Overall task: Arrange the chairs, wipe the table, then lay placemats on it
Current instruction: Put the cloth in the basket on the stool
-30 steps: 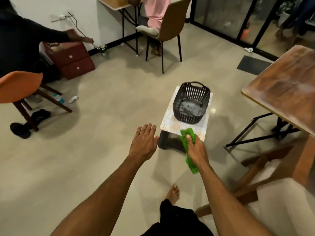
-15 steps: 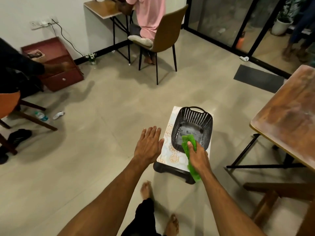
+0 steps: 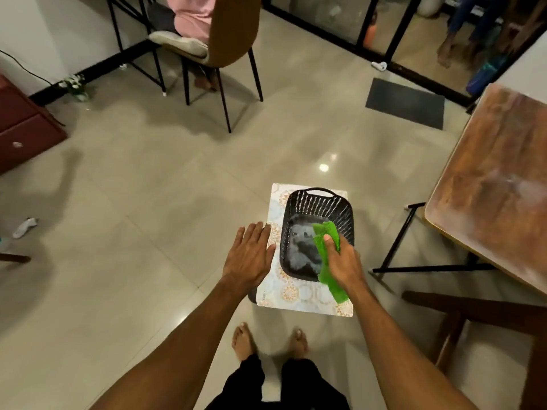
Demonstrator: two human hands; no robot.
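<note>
The big wooden table (image 3: 497, 184) has a worn, shiny brown top with round corners and thin black metal legs. Near it, low by the floor, lies a flat rectangular placemat (image 3: 299, 297) with pale lacy circles. A black plastic basket (image 3: 318, 208) full of little holes stands at the placemat's far right corner. The left hand (image 3: 250, 255) is flat, with straight fingers close together, at the placemat's left edge. The right hand (image 3: 344, 261) pinches a bumpy green cloth (image 3: 327, 235) over the basket's near right corner.
</note>
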